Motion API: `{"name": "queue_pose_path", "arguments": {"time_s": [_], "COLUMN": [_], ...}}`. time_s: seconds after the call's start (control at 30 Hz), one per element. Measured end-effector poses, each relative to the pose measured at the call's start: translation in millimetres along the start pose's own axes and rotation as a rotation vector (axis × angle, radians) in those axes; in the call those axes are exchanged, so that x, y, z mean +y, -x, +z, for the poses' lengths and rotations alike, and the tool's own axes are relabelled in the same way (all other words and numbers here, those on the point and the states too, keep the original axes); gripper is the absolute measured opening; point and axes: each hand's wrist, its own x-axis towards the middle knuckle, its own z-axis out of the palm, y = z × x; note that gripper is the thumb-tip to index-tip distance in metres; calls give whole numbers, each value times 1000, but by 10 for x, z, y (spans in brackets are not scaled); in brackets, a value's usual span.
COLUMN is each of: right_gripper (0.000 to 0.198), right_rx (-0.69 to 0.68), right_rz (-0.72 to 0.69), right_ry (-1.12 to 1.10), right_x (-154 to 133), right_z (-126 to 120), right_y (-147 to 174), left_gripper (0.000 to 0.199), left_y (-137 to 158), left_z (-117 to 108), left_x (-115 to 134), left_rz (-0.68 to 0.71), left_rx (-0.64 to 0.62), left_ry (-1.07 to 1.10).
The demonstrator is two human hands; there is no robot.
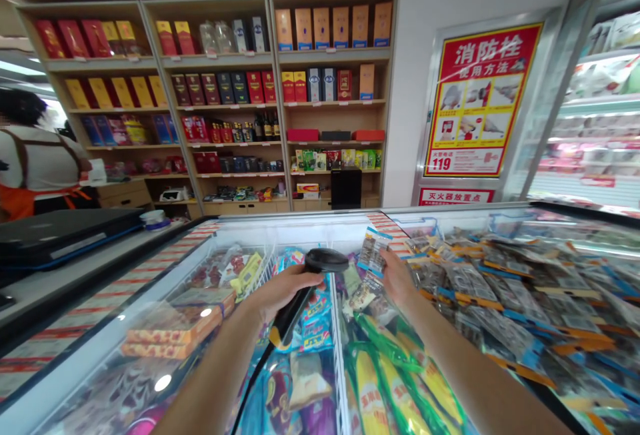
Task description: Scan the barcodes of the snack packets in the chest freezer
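Two things in hand. Grips a black scanner in the left hand, with thumb and fingers wrapped around the handle, over the middle of a freezer. Trails a black cable from the handle toward the near side. Pinches a small packet in the right hand, just right of the scanner's head and apart from it. Has blue packages below the scanner, with bagged corn to the near right, past a white divider. Has heaped packets farther right. Faces far shelves of boxes, with a person at far left.
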Motion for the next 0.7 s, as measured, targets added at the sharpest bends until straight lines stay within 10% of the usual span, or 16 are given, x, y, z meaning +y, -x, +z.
{"name": "queue_pose_path", "arguments": {"time_s": [0.7], "right_gripper": [17], "right_rx": [123], "right_rz": [-86], "right_ry": [-33], "right_x": [-115], "right_z": [-173], "right_y": [-141], "left_gripper": [28], "left_y": [-88], "left_z": [55], "left_x": [-25], "left_rz": [-26], "left_rx": [-67], "left_ry": [-42]}}
